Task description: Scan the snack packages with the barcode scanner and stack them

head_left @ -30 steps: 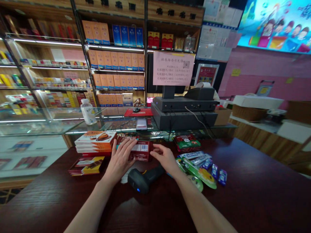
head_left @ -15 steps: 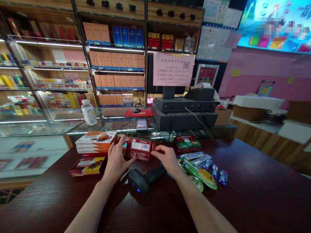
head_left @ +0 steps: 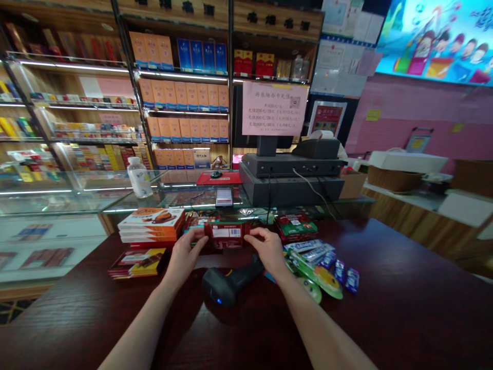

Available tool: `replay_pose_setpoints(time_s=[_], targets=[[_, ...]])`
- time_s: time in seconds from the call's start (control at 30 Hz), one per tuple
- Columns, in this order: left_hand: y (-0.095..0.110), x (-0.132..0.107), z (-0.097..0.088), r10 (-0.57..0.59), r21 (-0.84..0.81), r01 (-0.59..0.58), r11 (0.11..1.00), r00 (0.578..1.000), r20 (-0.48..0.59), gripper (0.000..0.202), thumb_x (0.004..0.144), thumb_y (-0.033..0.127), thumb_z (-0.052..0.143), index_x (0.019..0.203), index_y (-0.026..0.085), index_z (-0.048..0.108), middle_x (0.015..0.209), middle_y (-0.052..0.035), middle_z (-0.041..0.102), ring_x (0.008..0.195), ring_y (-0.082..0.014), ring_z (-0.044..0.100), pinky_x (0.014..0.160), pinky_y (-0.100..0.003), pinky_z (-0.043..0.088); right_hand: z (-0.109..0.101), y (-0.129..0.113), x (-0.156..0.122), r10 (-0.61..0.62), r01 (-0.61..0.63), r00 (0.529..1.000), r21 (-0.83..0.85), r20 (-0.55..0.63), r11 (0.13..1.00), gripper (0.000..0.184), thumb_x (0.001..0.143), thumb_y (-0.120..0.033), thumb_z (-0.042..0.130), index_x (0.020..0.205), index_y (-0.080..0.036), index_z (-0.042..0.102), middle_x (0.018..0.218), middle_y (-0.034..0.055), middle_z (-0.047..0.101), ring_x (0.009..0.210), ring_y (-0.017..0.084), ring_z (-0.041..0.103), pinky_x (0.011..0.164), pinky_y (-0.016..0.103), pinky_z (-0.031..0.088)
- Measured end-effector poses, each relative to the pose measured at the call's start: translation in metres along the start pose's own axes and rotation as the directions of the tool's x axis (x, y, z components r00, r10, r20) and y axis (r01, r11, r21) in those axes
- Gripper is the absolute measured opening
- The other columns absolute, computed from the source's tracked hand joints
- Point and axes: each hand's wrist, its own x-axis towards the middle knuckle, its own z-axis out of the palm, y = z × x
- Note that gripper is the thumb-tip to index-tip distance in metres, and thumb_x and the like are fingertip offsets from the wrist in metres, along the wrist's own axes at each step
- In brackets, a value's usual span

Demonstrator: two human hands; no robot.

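Note:
Both my hands hold a dark red packet [head_left: 227,234] with a white barcode label, just above the dark wooden counter [head_left: 404,308]. My left hand [head_left: 185,254] pinches its left end and my right hand [head_left: 267,249] grips its right end. A black barcode scanner [head_left: 227,282] lies on the counter right below my hands. To the left sits a stack of orange and white chocolate boxes [head_left: 152,223], with a flat dark chocolate box [head_left: 136,262] in front of it.
Right of my hands lie a red-green packet [head_left: 296,226], several blue wrapped sweets [head_left: 327,257] and green-yellow round packs [head_left: 319,280]. A till with a monitor and pink notice [head_left: 288,174] stands behind. A bottle [head_left: 139,177] is on the glass case; shelves of boxes fill the wall.
My hands closed on the red packet, lifted it off the counter, then moved it slightly away and tilted it flatter, its label now seen edge-on.

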Motion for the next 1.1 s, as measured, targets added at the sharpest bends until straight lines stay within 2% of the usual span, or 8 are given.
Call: replay_pose_setpoints(time_s=[0.13,0.23,0.3,0.4,0.63,0.83,1.0,1.1], targets=[[0.001,0.000,-0.005,0.035,0.085,-0.029,0.996,0.997,-0.074,0.027,0.085,0.048,0.056,0.083,0.022,0.064,0.084,-0.0018,0.071,0.082,-0.0192,0.067,0.081,-0.032,0.053,0.001,-0.001,0.001,-0.104,0.105,0.994,0.020,-0.033,0.994,0.016,0.076,-0.038,0.071,0.070,-0.022,0.073,0.080,0.0035,0.071,0.082,0.021,0.064,0.078,0.032,0.049],[0.003,0.001,-0.007,0.120,0.090,-0.108,0.990,0.982,-0.146,0.025,0.083,0.046,0.058,0.079,0.022,0.064,0.089,-0.0024,0.070,0.087,-0.0186,0.066,0.082,-0.030,0.052,0.001,-0.002,0.000,-0.072,0.073,0.997,0.029,-0.027,0.997,0.017,0.075,-0.039,0.072,0.073,-0.022,0.075,0.079,0.0031,0.070,0.078,0.021,0.064,0.074,0.031,0.049],[0.006,0.001,-0.008,0.128,0.085,-0.115,0.990,0.977,-0.171,0.024,0.083,0.046,0.059,0.079,0.022,0.066,0.089,-0.0021,0.070,0.086,-0.0178,0.066,0.080,-0.028,0.051,0.001,-0.003,-0.001,-0.014,0.013,1.000,0.051,0.010,0.999,0.019,0.076,-0.039,0.070,0.078,-0.022,0.076,0.074,0.0023,0.071,0.071,0.020,0.065,0.069,0.030,0.049],[0.010,-0.001,-0.010,0.045,0.063,-0.036,0.997,0.988,-0.146,0.026,0.081,0.048,0.060,0.082,0.023,0.069,0.082,0.0014,0.071,0.079,-0.0160,0.066,0.078,-0.025,0.051,0.000,-0.004,-0.002,0.035,-0.039,0.998,0.073,0.054,0.997,0.021,0.078,-0.040,0.068,0.081,-0.022,0.078,0.075,0.0023,0.074,0.072,0.021,0.067,0.069,0.030,0.050],[0.009,-0.001,-0.015,-0.086,0.024,0.089,0.996,0.992,-0.091,0.031,0.076,0.048,0.061,0.092,0.026,0.076,0.080,0.0034,0.077,0.079,-0.0187,0.071,0.074,-0.026,0.052,-0.002,0.002,0.001,0.012,-0.018,0.996,0.064,0.092,0.998,0.020,0.078,-0.033,0.067,0.089,-0.026,0.081,0.089,0.0021,0.080,0.086,0.024,0.072,0.082,0.034,0.052],[-0.001,0.001,-0.016,-0.070,-0.066,0.066,0.996,0.996,-0.059,0.033,0.076,0.050,0.063,0.092,0.025,0.077,0.092,-0.0006,0.080,0.090,-0.0221,0.073,0.084,-0.031,0.055,-0.003,0.004,0.003,-0.010,0.002,0.993,0.066,0.121,0.998,0.025,0.080,-0.030,0.061,0.095,-0.027,0.081,0.094,0.0012,0.081,0.090,0.024,0.074,0.083,0.034,0.055],[-0.001,0.002,-0.018,-0.048,-0.063,0.044,0.997,0.997,-0.058,0.032,0.075,0.049,0.063,0.090,0.024,0.078,0.090,-0.0008,0.080,0.086,-0.0214,0.073,0.082,-0.030,0.056,-0.001,0.001,0.005,-0.042,0.035,0.991,0.059,0.129,0.998,0.025,0.083,-0.030,0.061,0.098,-0.027,0.081,0.098,0.0004,0.080,0.093,0.024,0.075,0.086,0.034,0.056],[0.003,0.002,-0.020,-0.061,-0.054,0.059,0.997,0.997,-0.041,0.036,0.077,0.048,0.061,0.095,0.023,0.078,0.091,-0.0016,0.080,0.087,-0.0222,0.074,0.082,-0.032,0.056,-0.001,-0.003,0.005,-0.079,0.080,0.990,-0.007,0.115,0.997,0.025,0.086,-0.030,0.059,0.099,-0.028,0.080,0.096,0.0004,0.081,0.092,0.024,0.075,0.084,0.035,0.056]])
